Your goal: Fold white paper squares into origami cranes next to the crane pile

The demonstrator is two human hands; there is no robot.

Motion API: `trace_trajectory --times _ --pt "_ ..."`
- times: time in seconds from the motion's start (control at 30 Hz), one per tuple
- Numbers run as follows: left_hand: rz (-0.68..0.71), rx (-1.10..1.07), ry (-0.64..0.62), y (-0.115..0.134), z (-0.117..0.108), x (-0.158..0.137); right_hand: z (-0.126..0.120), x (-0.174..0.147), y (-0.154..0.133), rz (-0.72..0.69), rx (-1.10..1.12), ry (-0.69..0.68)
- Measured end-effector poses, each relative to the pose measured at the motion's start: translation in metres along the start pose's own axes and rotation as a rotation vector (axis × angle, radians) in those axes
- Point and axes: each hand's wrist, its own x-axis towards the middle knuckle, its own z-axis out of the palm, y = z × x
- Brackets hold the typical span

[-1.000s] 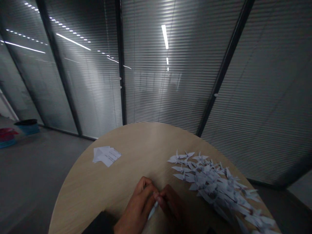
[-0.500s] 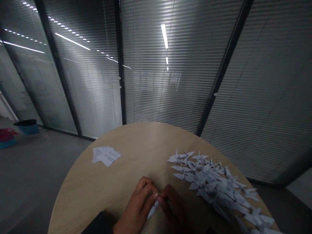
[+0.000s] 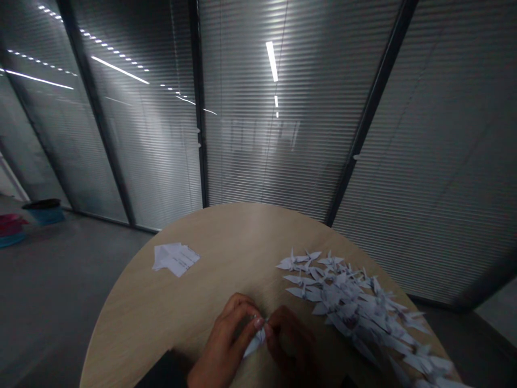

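Between my two hands is a small piece of folded white paper [image 3: 255, 343], held low over the near part of the table. My left hand [image 3: 231, 337] pinches it with thumb and forefinger from the left. From the right, the fingertips of my right hand [image 3: 287, 337] are closed on the paper's upper end, close to my left thumb. Part of the paper is hidden by the fingers. A heap of folded white paper cranes [image 3: 347, 293] spreads over the table to the right of my hands.
The round wooden table [image 3: 246, 242] has a few white paper sheets [image 3: 177, 258] at its left, some with print. Glass partitions with blinds [image 3: 266, 161] stand behind it. A blue bin [image 3: 46, 213] and a red-and-blue tub [image 3: 11, 230] are on the floor at far left.
My right hand has shifted slightly rightward, its fingertips now a little apart from my left thumb. More of the folded paper shows between my hands. The cranes and sheets lie as before.
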Motion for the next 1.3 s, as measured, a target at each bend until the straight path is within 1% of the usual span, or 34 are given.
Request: trace_trajectory --times 0.1,0.17,0.33,0.4,0.5,0.67,0.77,0.83,0.9,0.97,1.0,1.03,1.1,1.13,1.17,1.2,1.3 --pt "-0.031 0.011 0.006 0.001 0.000 -0.001 -0.004 0.003 -0.002 -0.026 -0.039 -0.028" --pt "-0.063 0.013 0.013 0.002 0.000 -0.001 -0.006 0.005 -0.003 -0.031 -0.063 -0.018" --pt "-0.176 -0.012 0.005 0.006 0.000 0.000 -0.007 0.006 -0.001 0.039 -0.120 0.068" --pt "-0.215 -0.042 0.003 0.004 0.001 0.000 -0.008 0.006 0.001 0.054 -0.119 0.068" --pt "-0.242 -0.113 0.008 -0.002 0.003 0.002 -0.010 0.006 0.001 0.063 -0.102 0.044" --pt "-0.239 -0.313 0.021 -0.018 0.007 0.007 -0.008 0.007 0.001 0.097 -0.087 0.087" --pt "-0.241 -0.421 0.058 -0.023 0.007 0.009 -0.008 0.005 0.001 0.103 -0.047 0.047" --pt "-0.247 -0.447 0.081 -0.024 0.006 0.009 -0.009 0.005 0.001 0.107 -0.003 0.017" --pt "-0.244 -0.450 0.093 -0.024 0.005 0.009 -0.009 0.004 0.003 0.188 0.032 0.044" --pt "-0.237 -0.450 0.100 -0.022 0.005 0.009 -0.007 0.004 0.008 0.354 0.079 0.117" --pt "-0.236 -0.449 0.101 -0.021 0.005 0.009 -0.005 0.005 0.011 0.450 0.117 0.145" --pt "-0.237 -0.450 0.101 -0.020 0.005 0.009 -0.003 0.006 0.014 0.516 0.184 0.181" --pt "-0.246 -0.462 0.089 -0.017 0.005 0.010 0.001 0.008 0.019 0.580 0.350 0.143" --pt "-0.254 -0.475 0.079 -0.016 0.004 0.010 0.001 0.009 0.021 0.599 0.401 0.087" --pt "-0.263 -0.493 0.070 -0.014 0.004 0.010 0.001 0.009 0.021 0.607 0.428 -0.009" --pt "-0.271 -0.507 0.067 -0.013 0.004 0.011 0.001 0.010 0.021 0.613 0.448 -0.058" --pt "-0.286 -0.524 0.073 -0.010 0.002 0.011 -0.004 0.010 0.016 0.656 0.556 -0.100"
